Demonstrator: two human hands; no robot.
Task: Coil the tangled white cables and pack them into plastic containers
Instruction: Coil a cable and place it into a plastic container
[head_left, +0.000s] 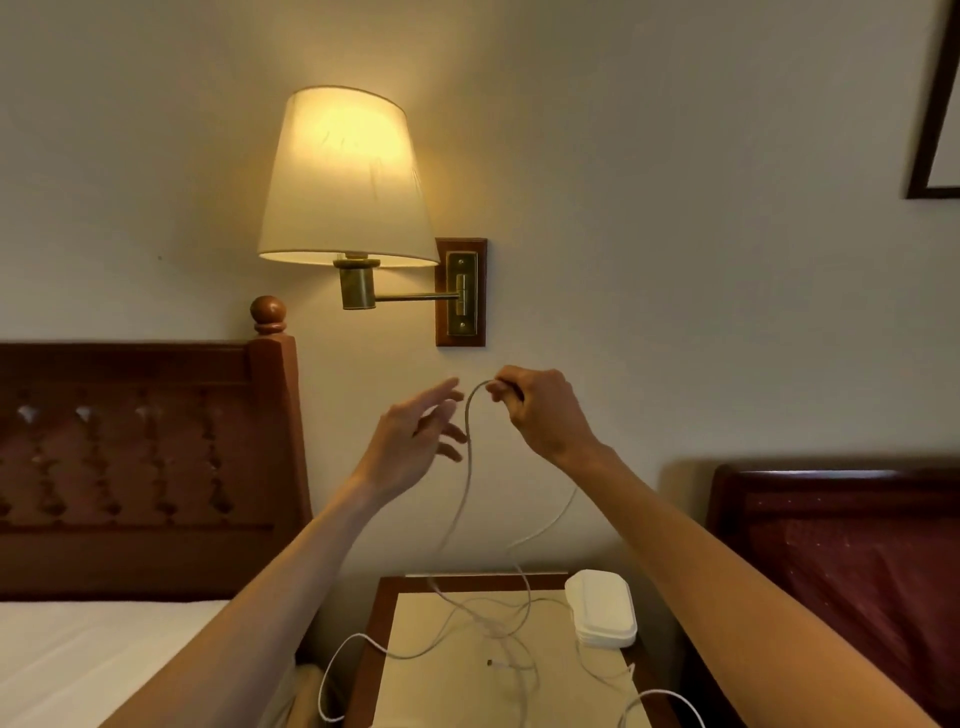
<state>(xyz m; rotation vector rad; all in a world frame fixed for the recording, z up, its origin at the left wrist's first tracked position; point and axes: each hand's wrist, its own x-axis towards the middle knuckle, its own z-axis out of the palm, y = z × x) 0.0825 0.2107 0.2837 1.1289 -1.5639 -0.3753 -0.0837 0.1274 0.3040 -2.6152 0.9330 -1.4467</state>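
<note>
A thin white cable (469, 462) arches up in front of the wall, and my right hand (540, 410) pinches its top end. Two strands hang from there down to a loose tangle of white cables (498, 623) on the bedside table (389, 587). My left hand (415, 441) is raised just left of the hanging strand, fingers spread and straight, holding nothing. A stack of white plastic containers (602, 608) sits at the table's back right. One cable loop (332, 670) droops over the table's left edge.
A lit wall lamp (345, 176) hangs above my hands on a wooden wall plate (461, 291). A wooden headboard (140, 457) and white bed (98, 654) lie to the left. A dark red chair (852, 561) stands to the right.
</note>
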